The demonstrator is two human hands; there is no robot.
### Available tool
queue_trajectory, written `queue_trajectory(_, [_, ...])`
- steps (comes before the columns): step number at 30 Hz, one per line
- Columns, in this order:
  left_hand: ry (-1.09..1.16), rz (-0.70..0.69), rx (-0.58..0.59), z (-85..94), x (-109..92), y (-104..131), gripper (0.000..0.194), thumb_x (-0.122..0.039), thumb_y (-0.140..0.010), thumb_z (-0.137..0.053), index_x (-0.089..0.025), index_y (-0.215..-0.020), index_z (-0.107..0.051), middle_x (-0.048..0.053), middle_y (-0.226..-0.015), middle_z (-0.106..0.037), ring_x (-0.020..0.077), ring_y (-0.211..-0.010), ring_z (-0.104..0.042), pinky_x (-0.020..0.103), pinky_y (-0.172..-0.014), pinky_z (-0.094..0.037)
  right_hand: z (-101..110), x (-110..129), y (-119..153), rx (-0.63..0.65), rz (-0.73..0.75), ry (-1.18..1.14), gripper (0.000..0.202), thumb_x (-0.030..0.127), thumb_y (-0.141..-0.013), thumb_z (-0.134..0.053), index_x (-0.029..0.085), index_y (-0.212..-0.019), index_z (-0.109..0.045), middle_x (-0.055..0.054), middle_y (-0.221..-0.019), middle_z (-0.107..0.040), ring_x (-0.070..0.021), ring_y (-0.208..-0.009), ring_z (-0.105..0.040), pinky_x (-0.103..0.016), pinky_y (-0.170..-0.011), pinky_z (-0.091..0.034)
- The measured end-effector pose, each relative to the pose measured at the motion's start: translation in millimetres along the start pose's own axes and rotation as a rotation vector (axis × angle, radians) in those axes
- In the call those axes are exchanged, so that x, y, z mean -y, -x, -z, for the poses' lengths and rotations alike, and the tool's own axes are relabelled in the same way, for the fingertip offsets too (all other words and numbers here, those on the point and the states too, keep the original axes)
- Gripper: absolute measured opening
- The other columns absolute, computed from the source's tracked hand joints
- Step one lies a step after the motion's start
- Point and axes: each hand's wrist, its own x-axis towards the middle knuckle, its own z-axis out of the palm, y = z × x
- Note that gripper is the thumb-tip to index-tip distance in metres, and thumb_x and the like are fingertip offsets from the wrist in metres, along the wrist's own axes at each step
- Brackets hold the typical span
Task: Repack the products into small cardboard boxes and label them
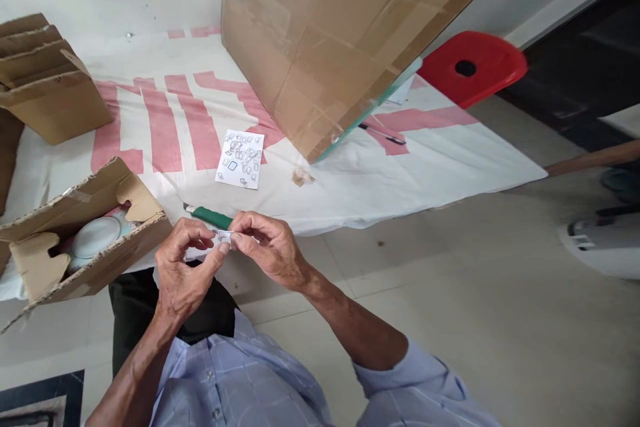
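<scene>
Between my two hands, near the table's front edge, is a small white piece of paper [223, 237] with dark marks, perhaps a cut-out sticker. My left hand [184, 267] pinches its left side with thumb and fingers. The fingertips of my right hand [267, 247] grip its right side. Just beyond them a green utility knife [211, 216] shows its blade end pointing left; its other end is partly behind my right fingers. Farther up the cloth lies a white sheet [240, 159] printed with several small outlined shapes, one of them blue.
An open cardboard box [120, 240] with a round white-lidded container [97, 237] stands at left. Behind it is another carton [55, 93]. A large taped box [320, 33] leans over the table's back. A pen [383, 133] lies beside it; a red stool [473, 70] stands beyond.
</scene>
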Motion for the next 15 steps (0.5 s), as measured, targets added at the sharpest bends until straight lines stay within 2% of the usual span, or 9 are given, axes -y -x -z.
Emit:
queue_trajectory(5, [-0.013,-0.005,0.019,2.7,2.2,-3.6,0.014,-0.029,-0.088,-0.084,-0.022,-0.076,-0.080,0.004,-0.079,-0.070,0.0167,-0.075,-0.062,0.028,-0.067,-0.049,0.2,1.7,0.2,0.019,0.001,0.022,0.024,0.040,-0.094,-0.071,0.022,-0.079,-0.065,0.000,-0.076,-0.063,-0.0145,-0.070,-0.055,-0.030,-0.069,-0.046])
queue_trajectory(10, [0.118,0.111,0.101,7.2,1.8,-6.8,0.020,-0.036,-0.086,-0.088,-0.020,-0.074,-0.081,0.004,-0.078,-0.069,0.0164,-0.074,-0.062,0.029,-0.068,-0.049,3.6,0.9,-0.1,0.060,-0.077,-0.063,0.026,0.041,-0.092,-0.074,0.021,-0.078,-0.066,0.001,-0.072,-0.061,-0.0134,-0.066,-0.053,-0.029,-0.065,-0.044])
queue_trajectory(15, [0.256,0.190,0.091,5.5,4.2,-6.6,0.023,-0.039,-0.081,-0.093,-0.021,-0.073,-0.081,0.004,-0.079,-0.067,0.0162,-0.075,-0.060,0.028,-0.068,-0.048,0.2,0.3,-1.1,0.045,-0.115,-0.151,0.032,0.048,-0.090,-0.078,0.021,-0.076,-0.066,0.001,-0.070,-0.063,-0.0138,-0.066,-0.056,-0.030,-0.067,-0.047])
